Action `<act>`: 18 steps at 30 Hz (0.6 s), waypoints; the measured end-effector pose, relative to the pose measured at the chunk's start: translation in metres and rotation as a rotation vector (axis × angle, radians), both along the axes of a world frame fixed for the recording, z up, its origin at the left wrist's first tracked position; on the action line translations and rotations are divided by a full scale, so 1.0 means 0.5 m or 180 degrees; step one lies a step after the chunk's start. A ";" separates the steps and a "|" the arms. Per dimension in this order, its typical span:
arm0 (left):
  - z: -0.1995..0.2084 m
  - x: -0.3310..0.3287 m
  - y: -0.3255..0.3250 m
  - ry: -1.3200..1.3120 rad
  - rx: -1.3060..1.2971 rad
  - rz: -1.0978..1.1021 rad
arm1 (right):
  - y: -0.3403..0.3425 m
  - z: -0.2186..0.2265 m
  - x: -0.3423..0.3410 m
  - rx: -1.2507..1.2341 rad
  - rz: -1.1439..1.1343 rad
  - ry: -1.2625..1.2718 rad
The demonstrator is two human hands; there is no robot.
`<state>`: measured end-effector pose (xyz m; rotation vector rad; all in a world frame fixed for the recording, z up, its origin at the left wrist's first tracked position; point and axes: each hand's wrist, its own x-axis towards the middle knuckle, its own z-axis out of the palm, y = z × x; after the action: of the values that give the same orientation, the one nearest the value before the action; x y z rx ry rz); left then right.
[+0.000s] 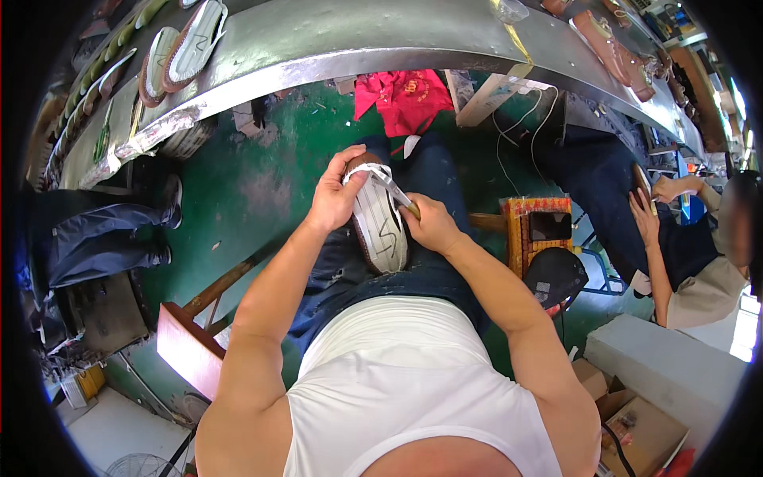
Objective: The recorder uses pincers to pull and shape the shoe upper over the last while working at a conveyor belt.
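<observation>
A shoe rests on my lap with its underside up; that face is whitish, with dark scrawled lines and a brown edge. My left hand is wrapped round its far end, thumb on the underside. In my right hand is a slim metal hand tool with a tan handle. Its shiny end touches the far end of the shoe, beside a pale strip looped there. The exact kind of tool cannot be made out.
A metal bench spans the far side, with pale-soled shoes at left and brown shoes at right. A phone lies on a stool at right. Nearby a co-worker's hands handle something brown. Another person's legs are at left.
</observation>
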<state>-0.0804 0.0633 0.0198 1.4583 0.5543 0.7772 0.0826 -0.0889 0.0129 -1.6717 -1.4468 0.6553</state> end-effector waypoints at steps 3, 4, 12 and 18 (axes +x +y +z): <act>0.027 -0.009 0.001 0.0069 -0.0648 -0.0328 | -0.009 -0.003 0.004 0.0104 -0.0075 -0.0027; 0.036 -0.012 0.000 0.0079 -0.0638 -0.0362 | -0.021 0.023 0.003 -0.0101 -0.0012 0.0005; 0.091 0.001 -0.031 0.0323 -0.1943 0.0139 | -0.063 0.146 -0.005 -0.0938 0.0179 -0.0544; 0.103 -0.023 -0.057 0.0205 -0.0960 -0.0006 | -0.142 0.186 0.067 -0.0843 0.1202 -0.0067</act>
<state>-0.0920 0.0346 0.0715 1.2072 0.6880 0.6168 0.1163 -0.1599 0.1058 -1.6133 -1.7730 1.0793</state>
